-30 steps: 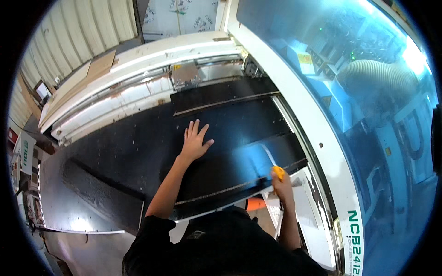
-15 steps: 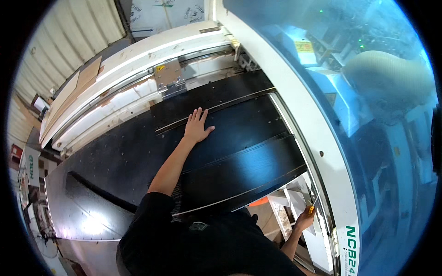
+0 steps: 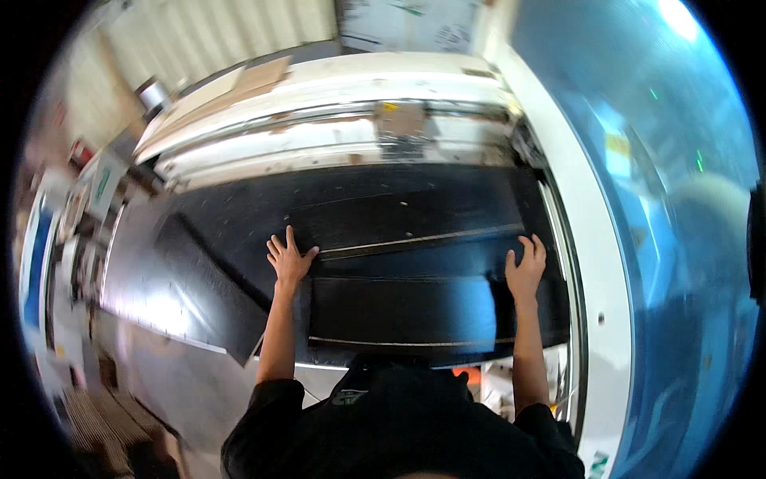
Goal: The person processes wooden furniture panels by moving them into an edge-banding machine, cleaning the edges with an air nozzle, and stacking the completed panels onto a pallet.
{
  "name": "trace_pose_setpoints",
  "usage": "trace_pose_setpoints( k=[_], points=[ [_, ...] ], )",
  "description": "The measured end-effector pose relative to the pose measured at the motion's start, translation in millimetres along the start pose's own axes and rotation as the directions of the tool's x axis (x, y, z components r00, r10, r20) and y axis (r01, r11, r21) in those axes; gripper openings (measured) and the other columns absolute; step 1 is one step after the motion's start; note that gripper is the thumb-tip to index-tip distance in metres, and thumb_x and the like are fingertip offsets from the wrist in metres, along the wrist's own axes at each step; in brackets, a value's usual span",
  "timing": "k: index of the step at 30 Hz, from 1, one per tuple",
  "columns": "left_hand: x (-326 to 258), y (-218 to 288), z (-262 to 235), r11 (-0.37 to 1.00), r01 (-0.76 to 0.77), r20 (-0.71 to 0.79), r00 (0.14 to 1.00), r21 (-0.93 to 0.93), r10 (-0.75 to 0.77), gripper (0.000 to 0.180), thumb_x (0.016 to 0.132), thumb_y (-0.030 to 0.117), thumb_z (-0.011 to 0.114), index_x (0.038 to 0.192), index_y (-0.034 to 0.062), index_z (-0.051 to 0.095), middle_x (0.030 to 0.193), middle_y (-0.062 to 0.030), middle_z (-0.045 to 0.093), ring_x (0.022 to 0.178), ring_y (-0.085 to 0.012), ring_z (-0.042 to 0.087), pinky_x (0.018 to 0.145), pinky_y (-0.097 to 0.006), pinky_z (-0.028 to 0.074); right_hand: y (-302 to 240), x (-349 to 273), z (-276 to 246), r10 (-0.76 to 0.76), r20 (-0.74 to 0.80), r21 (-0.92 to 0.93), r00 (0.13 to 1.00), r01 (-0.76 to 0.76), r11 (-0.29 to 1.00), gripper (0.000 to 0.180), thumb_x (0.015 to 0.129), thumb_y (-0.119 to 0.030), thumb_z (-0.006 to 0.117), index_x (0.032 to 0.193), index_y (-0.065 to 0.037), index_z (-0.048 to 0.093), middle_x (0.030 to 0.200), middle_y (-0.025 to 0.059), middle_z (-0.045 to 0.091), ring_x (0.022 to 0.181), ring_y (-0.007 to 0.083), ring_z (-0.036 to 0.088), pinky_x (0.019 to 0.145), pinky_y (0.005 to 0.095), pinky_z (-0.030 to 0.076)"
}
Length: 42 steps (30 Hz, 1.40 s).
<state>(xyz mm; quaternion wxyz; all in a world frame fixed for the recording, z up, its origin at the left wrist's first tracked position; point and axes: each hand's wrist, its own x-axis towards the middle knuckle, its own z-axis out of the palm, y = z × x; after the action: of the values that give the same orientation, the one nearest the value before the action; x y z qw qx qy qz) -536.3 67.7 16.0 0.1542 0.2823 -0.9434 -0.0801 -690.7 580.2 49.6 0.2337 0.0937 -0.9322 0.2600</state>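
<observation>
— Left hand?
— Flat on the black sheet, fingers spread, same as a second ago.
— Right hand?
— Up from below the bed edge, yellow tool gone; now open, palm down, holding nothing, near the sheet's right edge.
— Sheet?
— Lying on the dark machine bed, between both palms, beside the white frame. Looks braced for shifting with two hands.

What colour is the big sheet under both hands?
Black and glossy, the sheet shows best in the head view.
</observation>
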Motion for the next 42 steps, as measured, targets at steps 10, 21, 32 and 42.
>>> trace_pose_setpoints(
  k=[10, 21, 32, 42],
  points=[
    [-11, -13, -1, 0.941, 0.263, 0.096, 0.964, -0.212, -0.248, 0.062, 0.083, 0.034, 0.078, 0.139, 0.0167, 0.059, 0.13, -0.0196, 0.061, 0.122, -0.0397, 0.056, 0.102, -0.048, 0.049, 42, 111, 89, 0.334, 0.432, -0.265, 0.838, -0.236, 0.935, 0.065, 0.094, -0.042, 0.062, 0.14, 0.002, 0.052, 0.131, 0.0298, 0.059, 0.123, 0.0484, 0.054, 0.105, 0.0563, 0.044],
    [-30, -53, -91, 0.888, 0.36, -0.019, 0.924, -0.286, -0.381, 0.052, 0.084, 0.043, 0.074, 0.12, 0.0059, 0.071, 0.109, -0.0253, 0.071, 0.106, -0.0417, 0.066, 0.092, -0.048, 0.053, 62, 94, 65, 0.477, 0.533, -0.083, 0.698, -0.518, 0.851, 0.072, 0.099, -0.053, 0.057, 0.125, 0.014, 0.059, 0.122, 0.0296, 0.064, 0.102, 0.0415, 0.065, 0.086, 0.0488, 0.051],
    [-77, -153, -96, 0.887, 0.419, -0.384, 0.799, -0.194, -0.462, 0.054, 0.083, 0.038, 0.074, 0.129, 0.0124, 0.064, 0.13, -0.0251, 0.059, 0.123, -0.0441, 0.053, 0.105, -0.054, 0.043, -117, -20, 58, 0.359, 0.632, 0.234, 0.687, -0.611, 0.756, 0.063, 0.104, -0.037, 0.053, 0.143, 0.012, 0.043, 0.135, 0.029, 0.055, 0.115, 0.0391, 0.061, 0.101, 0.0463, 0.049],
    [-134, -158, -99, 0.707, 0.692, -0.235, 0.67, -0.144, -0.704, 0.088, 0.083, 0.058, 0.073, 0.155, 0.0217, 0.036, 0.161, -0.0358, 0.016, 0.151, -0.0542, 0.006, 0.116, -0.072, 0.01, -299, -148, 20, -0.601, 0.771, 0.329, -0.21, -0.677, 0.658, 0.039, 0.102, -0.025, 0.058, 0.133, -0.002, 0.056, 0.115, 0.0205, 0.071, 0.105, 0.0293, 0.07, 0.092, 0.0403, 0.055]
  ],
)
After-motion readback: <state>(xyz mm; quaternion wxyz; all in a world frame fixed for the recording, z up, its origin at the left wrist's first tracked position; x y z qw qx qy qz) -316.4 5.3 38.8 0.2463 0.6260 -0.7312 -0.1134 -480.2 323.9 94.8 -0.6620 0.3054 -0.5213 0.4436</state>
